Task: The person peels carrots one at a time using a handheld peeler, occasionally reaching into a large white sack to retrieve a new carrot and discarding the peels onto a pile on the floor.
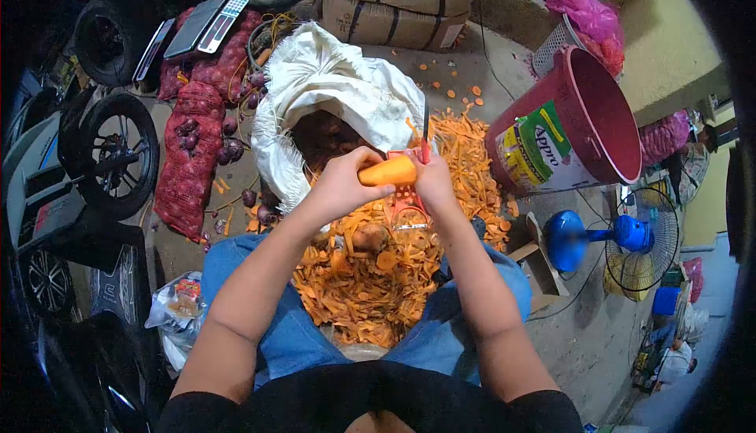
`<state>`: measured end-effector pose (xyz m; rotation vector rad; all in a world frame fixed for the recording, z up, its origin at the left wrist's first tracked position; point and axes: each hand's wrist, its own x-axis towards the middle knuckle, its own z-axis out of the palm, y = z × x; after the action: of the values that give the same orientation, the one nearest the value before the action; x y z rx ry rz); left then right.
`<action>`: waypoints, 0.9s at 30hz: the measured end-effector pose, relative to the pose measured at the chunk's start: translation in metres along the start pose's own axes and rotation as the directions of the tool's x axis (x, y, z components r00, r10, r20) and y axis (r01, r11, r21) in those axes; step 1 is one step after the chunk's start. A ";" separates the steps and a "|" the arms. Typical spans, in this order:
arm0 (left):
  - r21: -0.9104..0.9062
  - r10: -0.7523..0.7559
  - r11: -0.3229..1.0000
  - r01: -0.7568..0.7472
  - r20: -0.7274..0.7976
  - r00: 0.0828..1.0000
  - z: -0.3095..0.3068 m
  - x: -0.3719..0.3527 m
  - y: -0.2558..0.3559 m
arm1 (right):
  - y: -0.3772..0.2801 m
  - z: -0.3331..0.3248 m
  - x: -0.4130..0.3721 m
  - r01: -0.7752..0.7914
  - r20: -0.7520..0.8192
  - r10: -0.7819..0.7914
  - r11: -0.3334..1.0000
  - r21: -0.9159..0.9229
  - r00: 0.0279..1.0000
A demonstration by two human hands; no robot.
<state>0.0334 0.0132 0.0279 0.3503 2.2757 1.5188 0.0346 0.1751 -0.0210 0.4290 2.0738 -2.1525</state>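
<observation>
My left hand (346, 185) is wrapped round the thick end of a peeled orange carrot (388, 172), held nearly level in front of me. My right hand (434, 181) is closed at the carrot's right end, with a red-handled tool (425, 149) whose dark thin part points up. Just below the hands is a red slotted piece (407, 203); whether it joins the tool I cannot tell. Orange peelings (362, 299) lie heaped between my knees, with an unpeeled root (370, 236) on top. An open white sack (315, 79) stands beyond my hands, dark inside.
A large maroon bucket (543, 118) leans at the right, near a blue fan (630, 234) and an open cardboard box (539, 272). Red net bags of onions (189, 157), a scale (197, 27) and wheels (118, 153) stand left. Taped cartons (394, 20) are behind the sack.
</observation>
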 end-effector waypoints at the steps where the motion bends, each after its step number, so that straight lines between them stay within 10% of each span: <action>1: 0.059 0.030 0.998 -0.031 0.016 0.999 0.000 0.000 -0.004 | 0.001 -0.003 0.001 0.031 -0.034 -0.041 0.972 -0.235 0.999; 10: -0.021 0.183 0.983 -0.184 -0.035 0.982 0.002 0.007 -0.006 | -0.043 -0.005 -0.033 0.233 0.075 -0.261 0.651 -0.723 0.962; 27: 0.006 0.170 0.985 -0.170 -0.017 0.985 -0.002 0.008 0.004 | -0.032 -0.007 -0.046 0.419 0.302 -0.345 0.343 -0.840 0.889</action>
<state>0.0249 0.0161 0.0311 0.5474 2.3131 1.6043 0.0706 0.1790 0.0231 -0.3210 3.0645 -0.7723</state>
